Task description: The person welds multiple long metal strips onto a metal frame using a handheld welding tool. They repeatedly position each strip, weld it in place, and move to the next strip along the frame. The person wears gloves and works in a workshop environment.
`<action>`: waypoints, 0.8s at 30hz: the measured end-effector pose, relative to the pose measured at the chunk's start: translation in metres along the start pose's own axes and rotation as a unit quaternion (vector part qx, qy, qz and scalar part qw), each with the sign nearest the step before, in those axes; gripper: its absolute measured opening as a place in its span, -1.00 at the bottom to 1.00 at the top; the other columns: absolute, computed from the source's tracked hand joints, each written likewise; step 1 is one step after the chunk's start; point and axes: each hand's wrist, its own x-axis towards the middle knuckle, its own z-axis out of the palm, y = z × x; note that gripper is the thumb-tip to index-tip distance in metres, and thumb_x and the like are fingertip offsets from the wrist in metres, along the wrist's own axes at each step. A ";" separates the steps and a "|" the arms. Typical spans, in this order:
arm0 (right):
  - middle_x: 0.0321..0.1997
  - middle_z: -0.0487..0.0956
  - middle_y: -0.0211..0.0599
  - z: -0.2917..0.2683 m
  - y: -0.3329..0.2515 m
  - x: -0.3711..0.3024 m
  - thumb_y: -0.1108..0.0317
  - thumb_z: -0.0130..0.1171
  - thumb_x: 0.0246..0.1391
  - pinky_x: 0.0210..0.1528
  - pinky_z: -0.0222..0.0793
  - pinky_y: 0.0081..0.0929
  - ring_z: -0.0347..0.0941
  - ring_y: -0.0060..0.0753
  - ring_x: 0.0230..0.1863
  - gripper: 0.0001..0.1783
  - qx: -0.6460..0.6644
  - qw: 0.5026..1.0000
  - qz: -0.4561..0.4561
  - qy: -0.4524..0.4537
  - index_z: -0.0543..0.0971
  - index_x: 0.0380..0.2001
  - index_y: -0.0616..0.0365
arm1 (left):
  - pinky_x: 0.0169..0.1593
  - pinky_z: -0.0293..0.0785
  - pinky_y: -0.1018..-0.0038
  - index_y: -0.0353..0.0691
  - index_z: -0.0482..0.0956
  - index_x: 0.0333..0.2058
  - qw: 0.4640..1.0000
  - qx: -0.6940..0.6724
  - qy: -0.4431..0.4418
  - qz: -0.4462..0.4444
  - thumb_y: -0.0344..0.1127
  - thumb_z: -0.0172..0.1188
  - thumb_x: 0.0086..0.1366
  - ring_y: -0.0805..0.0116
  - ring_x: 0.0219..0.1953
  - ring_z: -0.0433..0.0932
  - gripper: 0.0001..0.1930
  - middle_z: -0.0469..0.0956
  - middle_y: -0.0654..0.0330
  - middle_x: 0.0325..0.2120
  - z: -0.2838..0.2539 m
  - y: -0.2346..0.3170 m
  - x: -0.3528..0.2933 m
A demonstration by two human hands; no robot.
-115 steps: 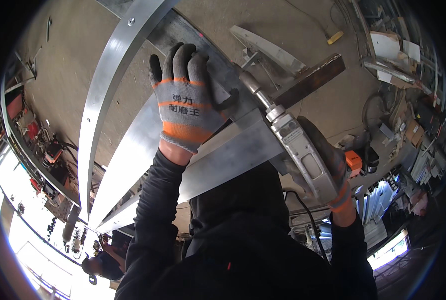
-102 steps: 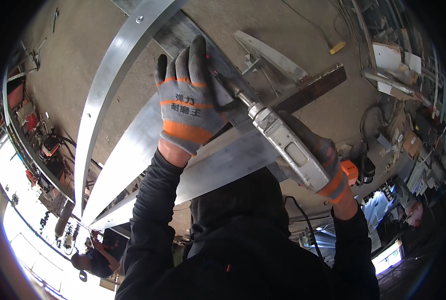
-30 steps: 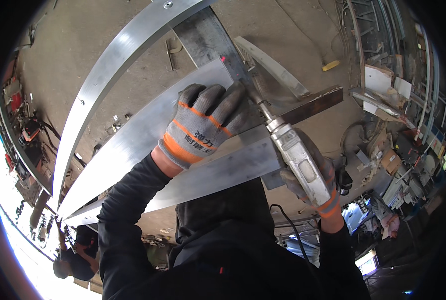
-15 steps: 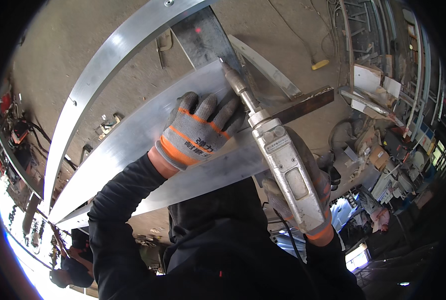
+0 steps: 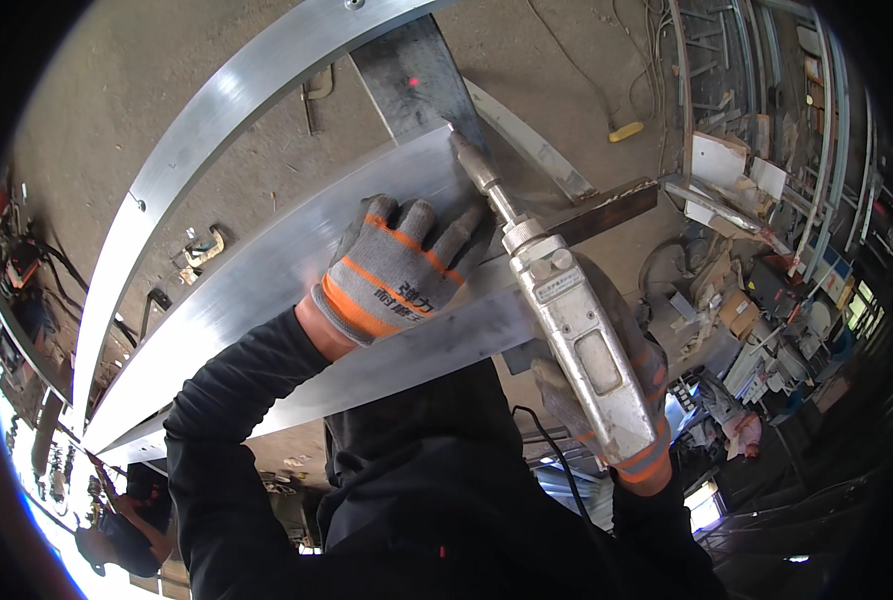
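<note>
My left hand [image 5: 392,270], in a grey and orange knit glove, lies on a long curved silvery metal panel [image 5: 257,270]. Its fingers are bent and somewhat apart, and the thumb is hidden. In my right hand [image 5: 637,375], gloved alike, is a silver welding gun [image 5: 582,335] with a knurled collar and a slim, tapered nozzle. The hand wraps the gun body from beneath and behind, so part of its fingers is covered. The nozzle tip meets the panel's far end, beside a flat grey steel bar [image 5: 407,70] that carries a small red light spot.
A curved metal rim [image 5: 197,120] arches at the upper left. A rusty bar [image 5: 617,210] juts out to the right. On the floor lie clamps [image 5: 204,250] and a yellow-handled tool [image 5: 627,132]. Scrap, boxes [image 5: 739,314] and metal lengths crowd the right. Another person [image 5: 127,530] is at lower left.
The view has shifted and turned slightly. My left hand stays on the panel, and the welding gun's tip remains at the panel's far end.
</note>
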 end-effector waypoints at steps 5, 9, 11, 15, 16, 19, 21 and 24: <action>-0.27 0.60 -0.12 -0.002 0.000 0.000 -0.04 0.33 0.41 -0.57 0.53 -0.51 0.52 -0.47 -0.57 -0.12 0.008 1.000 0.005 0.005 0.35 0.52 0.39 | -0.11 0.52 0.11 -0.03 0.83 -0.05 0.999 0.009 0.046 -0.001 -0.15 0.45 0.27 0.17 -0.14 0.56 -0.71 0.72 0.17 0.17 0.002 -0.001 0.004; -0.27 0.59 -0.12 -0.005 0.000 -0.001 -0.08 0.34 0.37 -0.57 0.54 -0.51 0.51 -0.47 -0.56 -0.11 -0.026 1.000 -0.007 0.008 0.37 0.49 0.39 | -0.12 0.51 0.12 -0.04 0.83 -0.05 0.999 0.020 0.050 -0.001 -0.15 0.47 0.26 0.17 -0.15 0.56 -0.70 0.71 0.17 0.18 0.002 -0.001 0.003; -0.27 0.58 -0.12 -0.006 -0.001 0.000 -0.09 0.35 0.36 -0.56 0.54 -0.51 0.51 -0.46 -0.56 -0.10 0.015 1.000 0.013 0.006 0.39 0.48 0.40 | -0.10 0.54 0.10 -0.02 0.82 0.03 0.999 0.015 0.038 -0.004 -0.17 0.44 0.26 0.17 -0.12 0.58 -0.64 0.70 0.16 0.23 0.002 -0.001 0.002; -0.27 0.57 -0.13 -0.009 -0.001 -0.001 -0.13 0.36 0.33 -0.55 0.54 -0.51 0.50 -0.45 -0.56 -0.09 0.015 1.000 0.018 0.005 0.41 0.45 0.40 | -0.06 0.58 0.06 0.03 0.81 0.18 1.000 -0.003 0.011 -0.006 -0.21 0.37 0.27 0.16 -0.07 0.63 -0.52 0.67 0.15 0.33 0.003 0.000 -0.001; -0.27 0.56 -0.13 -0.009 -0.001 -0.001 -0.13 0.37 0.32 -0.55 0.54 -0.51 0.50 -0.45 -0.55 -0.08 0.016 1.000 0.020 0.004 0.42 0.44 0.40 | -0.06 0.57 0.06 0.03 0.81 0.18 1.000 -0.007 0.012 -0.005 -0.21 0.37 0.27 0.17 -0.07 0.62 -0.53 0.67 0.15 0.33 0.003 0.000 -0.001; -0.27 0.55 -0.13 -0.011 -0.002 -0.001 -0.16 0.38 0.30 -0.55 0.54 -0.51 0.50 -0.44 -0.55 -0.07 0.017 1.000 0.023 0.005 0.44 0.42 0.41 | -0.07 0.57 0.06 0.03 0.82 0.17 1.000 -0.006 0.020 -0.006 -0.22 0.37 0.26 0.17 -0.07 0.62 -0.53 0.66 0.15 0.33 0.004 0.000 -0.001; -0.27 0.54 -0.13 -0.011 -0.002 -0.001 -0.18 0.38 0.28 -0.54 0.54 -0.51 0.50 -0.44 -0.55 -0.07 0.016 1.000 0.023 0.007 0.45 0.41 0.41 | -0.07 0.57 0.06 0.03 0.82 0.17 1.000 -0.009 0.016 -0.004 -0.22 0.37 0.25 0.17 -0.08 0.62 -0.52 0.66 0.15 0.32 0.003 0.000 0.000; -0.26 0.53 -0.14 -0.012 -0.002 -0.003 -0.20 0.39 0.26 -0.54 0.54 -0.51 0.49 -0.43 -0.55 -0.05 0.000 0.998 0.023 0.051 0.47 0.39 0.42 | -0.08 0.54 0.10 0.02 0.80 0.20 1.000 -0.011 0.012 -0.006 -0.20 0.34 0.24 0.19 -0.08 0.61 -0.48 0.65 0.15 0.31 0.001 0.000 0.002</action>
